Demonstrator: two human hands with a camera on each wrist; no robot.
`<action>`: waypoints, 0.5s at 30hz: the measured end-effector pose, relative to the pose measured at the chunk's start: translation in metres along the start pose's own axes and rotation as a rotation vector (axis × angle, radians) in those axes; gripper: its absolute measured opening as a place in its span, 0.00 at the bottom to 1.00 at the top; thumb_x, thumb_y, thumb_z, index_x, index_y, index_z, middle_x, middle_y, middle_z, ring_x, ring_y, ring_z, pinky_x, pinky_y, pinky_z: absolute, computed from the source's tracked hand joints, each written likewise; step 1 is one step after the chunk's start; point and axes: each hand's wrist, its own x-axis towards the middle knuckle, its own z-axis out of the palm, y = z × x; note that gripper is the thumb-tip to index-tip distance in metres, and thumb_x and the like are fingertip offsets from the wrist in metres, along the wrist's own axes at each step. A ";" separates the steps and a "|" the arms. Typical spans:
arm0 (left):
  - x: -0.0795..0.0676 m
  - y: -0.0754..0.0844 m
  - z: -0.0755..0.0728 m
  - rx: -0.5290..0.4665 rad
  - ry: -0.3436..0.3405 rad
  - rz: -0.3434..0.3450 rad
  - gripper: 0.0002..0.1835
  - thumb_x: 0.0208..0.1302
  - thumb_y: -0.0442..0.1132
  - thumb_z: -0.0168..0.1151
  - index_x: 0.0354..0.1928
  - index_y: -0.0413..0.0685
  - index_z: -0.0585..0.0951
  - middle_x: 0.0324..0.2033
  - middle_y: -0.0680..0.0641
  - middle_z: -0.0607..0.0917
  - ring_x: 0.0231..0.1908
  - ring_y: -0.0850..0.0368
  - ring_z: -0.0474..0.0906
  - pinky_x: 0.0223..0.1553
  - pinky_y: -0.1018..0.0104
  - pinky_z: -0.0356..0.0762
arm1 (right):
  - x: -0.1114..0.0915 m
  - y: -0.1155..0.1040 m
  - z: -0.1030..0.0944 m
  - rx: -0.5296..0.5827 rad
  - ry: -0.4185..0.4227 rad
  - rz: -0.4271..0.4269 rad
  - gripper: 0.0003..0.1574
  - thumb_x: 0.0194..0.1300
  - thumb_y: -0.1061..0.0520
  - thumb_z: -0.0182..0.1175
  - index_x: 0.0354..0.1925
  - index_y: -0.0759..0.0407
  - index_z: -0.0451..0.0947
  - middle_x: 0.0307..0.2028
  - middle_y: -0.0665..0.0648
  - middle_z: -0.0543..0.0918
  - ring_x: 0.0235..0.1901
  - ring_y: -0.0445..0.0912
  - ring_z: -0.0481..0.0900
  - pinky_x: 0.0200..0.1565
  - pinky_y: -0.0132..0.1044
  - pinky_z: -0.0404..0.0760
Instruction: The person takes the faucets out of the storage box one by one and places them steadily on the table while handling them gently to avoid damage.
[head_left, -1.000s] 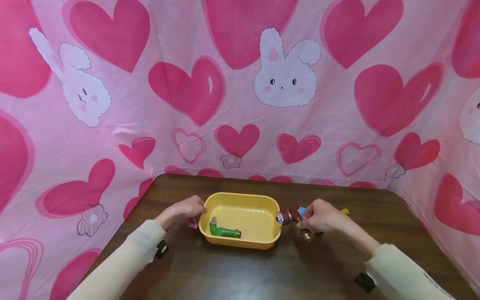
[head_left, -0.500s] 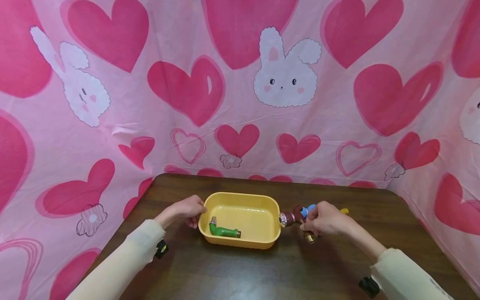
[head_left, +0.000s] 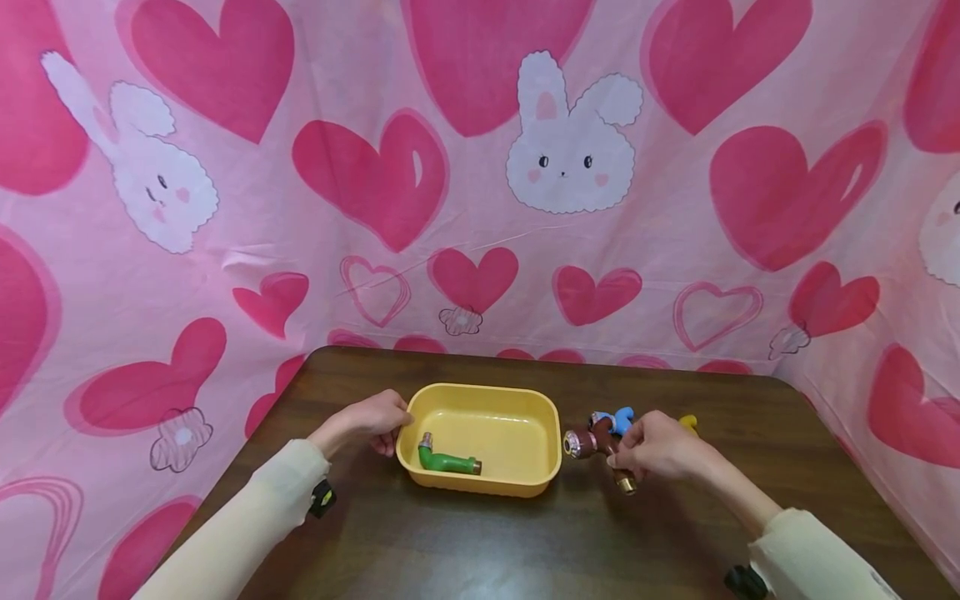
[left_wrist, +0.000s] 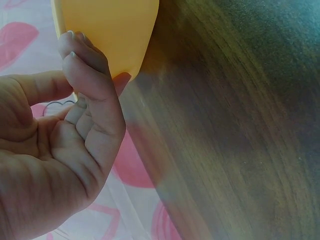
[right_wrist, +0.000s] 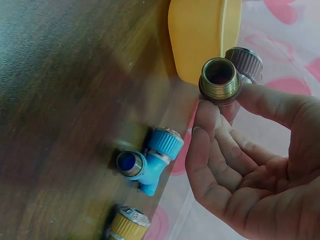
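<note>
My left hand (head_left: 377,419) grips the left end of a yellow plastic basin (head_left: 502,437), thumb and fingers pinching its wall in the left wrist view. A green elbow-shaped valve (head_left: 448,463) lies inside the basin, near its front left. Just right of the basin, my right hand (head_left: 660,447) pinches a brown angle valve (head_left: 603,437) between thumb and fingertips. Its brass threaded end (right_wrist: 220,91) faces the right wrist camera, and its ridged knob (right_wrist: 245,64) shows behind. On the table by this hand lies a blue angle valve (right_wrist: 156,169).
A yellow valve (right_wrist: 129,224) lies on the dark wooden table (head_left: 480,550), partly hidden behind the right hand in the head view. Pink cloth (head_left: 480,208) with hearts and rabbits hangs behind the table and along both sides.
My right hand has shifted to the right with the brown angle valve, away from the basin's right rim. More of the blue valve shows behind it. My left hand stays at the basin.
</note>
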 end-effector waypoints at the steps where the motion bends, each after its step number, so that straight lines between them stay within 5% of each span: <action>1: 0.000 0.000 0.000 0.000 0.000 0.000 0.12 0.78 0.32 0.54 0.36 0.34 0.83 0.15 0.45 0.78 0.12 0.58 0.75 0.17 0.68 0.79 | 0.000 0.001 0.000 0.001 0.000 0.001 0.17 0.65 0.52 0.73 0.21 0.56 0.84 0.16 0.52 0.80 0.21 0.44 0.74 0.23 0.32 0.66; 11: 0.001 -0.001 0.000 0.002 -0.001 0.008 0.12 0.77 0.32 0.54 0.37 0.34 0.83 0.16 0.45 0.78 0.13 0.58 0.76 0.18 0.67 0.80 | -0.004 0.016 0.007 -0.018 0.026 -0.017 0.18 0.63 0.51 0.74 0.19 0.54 0.84 0.15 0.52 0.80 0.19 0.40 0.69 0.22 0.32 0.64; 13: 0.001 -0.001 0.000 0.004 -0.002 0.009 0.12 0.78 0.32 0.54 0.36 0.34 0.83 0.15 0.45 0.78 0.13 0.59 0.76 0.18 0.68 0.79 | -0.006 0.019 0.009 -0.027 0.036 -0.051 0.20 0.63 0.51 0.74 0.17 0.54 0.83 0.14 0.53 0.80 0.17 0.40 0.67 0.33 0.36 0.74; 15: 0.001 0.000 0.001 0.004 -0.001 0.006 0.12 0.77 0.32 0.53 0.36 0.34 0.83 0.15 0.45 0.78 0.12 0.59 0.75 0.17 0.68 0.79 | -0.006 0.021 0.010 -0.025 0.034 -0.071 0.21 0.63 0.52 0.73 0.16 0.55 0.82 0.14 0.53 0.79 0.16 0.38 0.65 0.31 0.36 0.72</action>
